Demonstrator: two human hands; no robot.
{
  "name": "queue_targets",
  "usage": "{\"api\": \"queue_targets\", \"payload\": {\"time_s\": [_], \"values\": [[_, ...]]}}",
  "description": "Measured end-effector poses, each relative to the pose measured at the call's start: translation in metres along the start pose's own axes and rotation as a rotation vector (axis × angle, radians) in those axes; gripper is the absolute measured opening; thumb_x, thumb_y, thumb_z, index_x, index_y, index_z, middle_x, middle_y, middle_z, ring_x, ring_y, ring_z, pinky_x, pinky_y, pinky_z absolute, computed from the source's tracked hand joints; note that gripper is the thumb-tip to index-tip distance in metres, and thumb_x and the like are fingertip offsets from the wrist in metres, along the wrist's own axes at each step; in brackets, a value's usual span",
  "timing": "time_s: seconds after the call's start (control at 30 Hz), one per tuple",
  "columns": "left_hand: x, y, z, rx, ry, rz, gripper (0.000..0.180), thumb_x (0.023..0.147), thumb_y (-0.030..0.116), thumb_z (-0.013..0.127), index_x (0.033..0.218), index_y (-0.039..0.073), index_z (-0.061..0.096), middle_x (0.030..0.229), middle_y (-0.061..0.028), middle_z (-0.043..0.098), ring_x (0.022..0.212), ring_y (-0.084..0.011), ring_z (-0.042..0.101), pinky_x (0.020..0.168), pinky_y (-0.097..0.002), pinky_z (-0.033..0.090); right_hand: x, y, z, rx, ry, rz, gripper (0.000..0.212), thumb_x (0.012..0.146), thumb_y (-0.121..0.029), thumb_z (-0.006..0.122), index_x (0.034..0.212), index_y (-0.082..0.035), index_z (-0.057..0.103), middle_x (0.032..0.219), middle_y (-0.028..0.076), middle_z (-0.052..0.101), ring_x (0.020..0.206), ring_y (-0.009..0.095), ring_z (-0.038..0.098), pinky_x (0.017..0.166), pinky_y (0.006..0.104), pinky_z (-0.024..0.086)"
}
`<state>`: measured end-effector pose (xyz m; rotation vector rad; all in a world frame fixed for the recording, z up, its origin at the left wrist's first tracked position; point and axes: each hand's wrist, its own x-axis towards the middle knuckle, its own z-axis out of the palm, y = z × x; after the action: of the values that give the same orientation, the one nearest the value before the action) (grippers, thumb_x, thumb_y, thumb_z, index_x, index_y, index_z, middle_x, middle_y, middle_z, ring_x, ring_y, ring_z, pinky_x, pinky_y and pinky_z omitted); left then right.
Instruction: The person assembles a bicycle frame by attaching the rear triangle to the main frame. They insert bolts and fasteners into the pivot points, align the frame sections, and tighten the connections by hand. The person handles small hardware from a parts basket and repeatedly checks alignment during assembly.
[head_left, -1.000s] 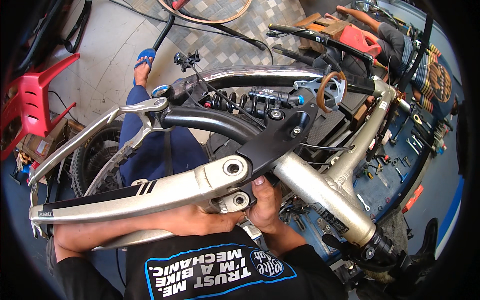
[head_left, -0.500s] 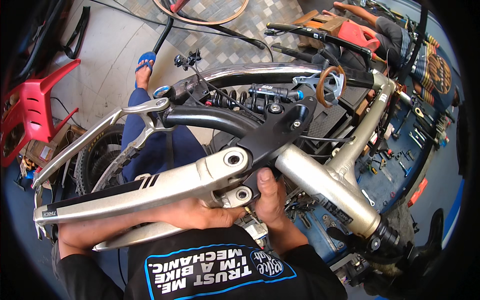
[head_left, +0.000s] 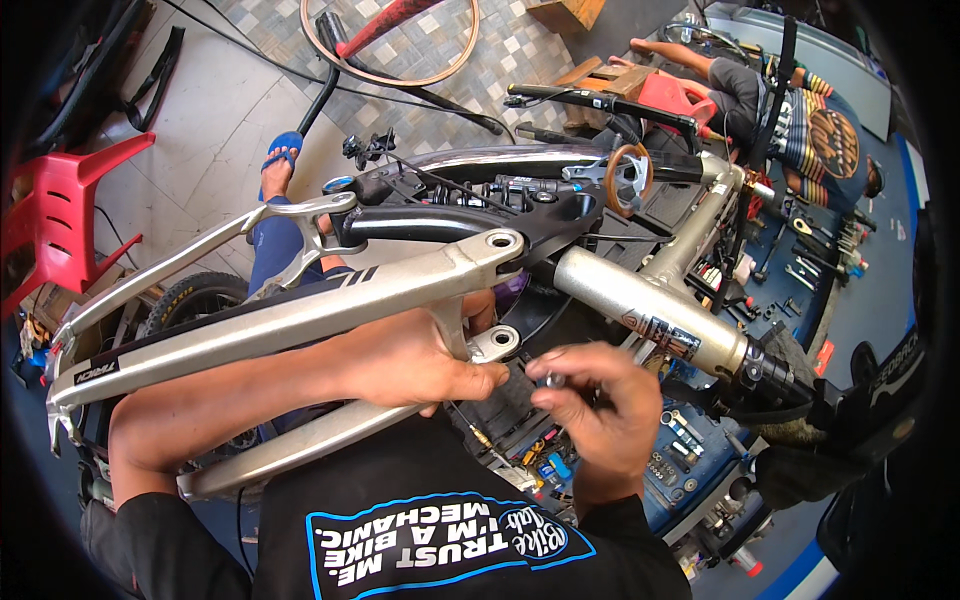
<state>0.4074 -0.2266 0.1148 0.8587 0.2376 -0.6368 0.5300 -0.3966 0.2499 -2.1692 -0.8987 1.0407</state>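
A silver bicycle swingarm lies across in front of me, beside the main frame's silver tube. My left hand is closed round the swingarm behind its pivot lugs, thumb pointing right, some fingers hidden. The lower lug has an open hole and stands just above that thumb. To the right, my right hand pinches a small metal piece, perhaps a bolt or bushing, between thumb and forefinger, apart from the lug. The black rocker link and coil shock sit farther back on the frame.
Tools lie on a blue surface at right, several on a blue tray near my right forearm. A red plastic chair stands at left. A co-worker is at the far right. A brown hoop lies on the tiles.
My right hand has come off the lug area, moved right and down, and now shows a small metal piece in its pinch. The swingarm's front end now sits apart from the rocker link.
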Motion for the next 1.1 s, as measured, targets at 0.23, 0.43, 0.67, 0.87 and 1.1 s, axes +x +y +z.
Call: {"api": "queue_targets", "payload": {"time_s": [0.23, 0.43, 0.67, 0.87, 1.1], "values": [[0.001, -0.008, 0.005, -0.091, 0.013, 0.076, 0.044, 0.088, 0.023, 0.081, 0.117, -0.001, 0.058, 0.094, -0.0075, 0.067, 0.063, -0.0118, 0.064, 0.050, -0.0287, 0.052, 0.034, 0.028, 0.017, -0.016, -0.072, -0.053, 0.017, 0.093, 0.007, 0.077, 0.103, 0.003, 0.064, 0.106, 0.020, 0.077, 0.093, 0.015, 0.075, 0.079, 0.0273, 0.062], [0.000, -0.008, 0.005, -0.106, 0.029, 0.116, 0.043, 0.088, 0.022, 0.081, 0.116, 0.000, 0.058, 0.093, -0.0069, 0.066, 0.062, -0.0126, 0.064, 0.049, -0.0284, 0.053, 0.037, 0.025, 0.013, -0.138, -0.098, -0.031, 0.014, 0.095, 0.004, 0.077, 0.106, 0.004, 0.069, 0.102, 0.013, 0.078, 0.086, 0.011, 0.073, 0.074, 0.0245, 0.060], [-0.001, -0.009, 0.005, -0.083, 0.064, 0.074, 0.044, 0.087, 0.024, 0.083, 0.113, 0.001, 0.056, 0.089, -0.0077, 0.066, 0.063, -0.0134, 0.066, 0.048, -0.0281, 0.054, 0.041, 0.017, 0.014, -0.202, -0.068, -0.027, 0.013, 0.092, -0.002, 0.079, 0.104, 0.000, 0.073, 0.095, 0.012, 0.075, 0.084, 0.024, 0.073, 0.071, 0.0324, 0.057], [-0.001, -0.012, 0.008, -0.021, 0.133, 0.130, 0.048, 0.085, 0.026, 0.085, 0.116, 0.002, 0.057, 0.095, -0.0103, 0.067, 0.069, -0.0139, 0.067, 0.053, -0.0283, 0.055, 0.044, 0.021, 0.011, -0.258, -0.099, -0.184, 0.012, 0.093, 0.004, 0.075, 0.105, 0.001, 0.074, 0.103, 0.012, 0.075, 0.087, 0.018, 0.072, 0.069, 0.0287, 0.057], [0.003, -0.033, 0.007, 0.171, 0.259, 0.456, 0.047, 0.083, 0.019, 0.085, 0.117, -0.001, 0.060, 0.102, -0.0084, 0.067, 0.087, -0.0145, 0.065, 0.075, -0.0332, 0.054, 0.043, 0.020, 0.001, -0.346, -0.176, -0.280, 0.035, 0.082, 0.000, 0.081, 0.116, -0.003, 0.075, 0.113, 0.013, 0.073, 0.096, 0.025, 0.072, 0.078, 0.0341, 0.059]]}}
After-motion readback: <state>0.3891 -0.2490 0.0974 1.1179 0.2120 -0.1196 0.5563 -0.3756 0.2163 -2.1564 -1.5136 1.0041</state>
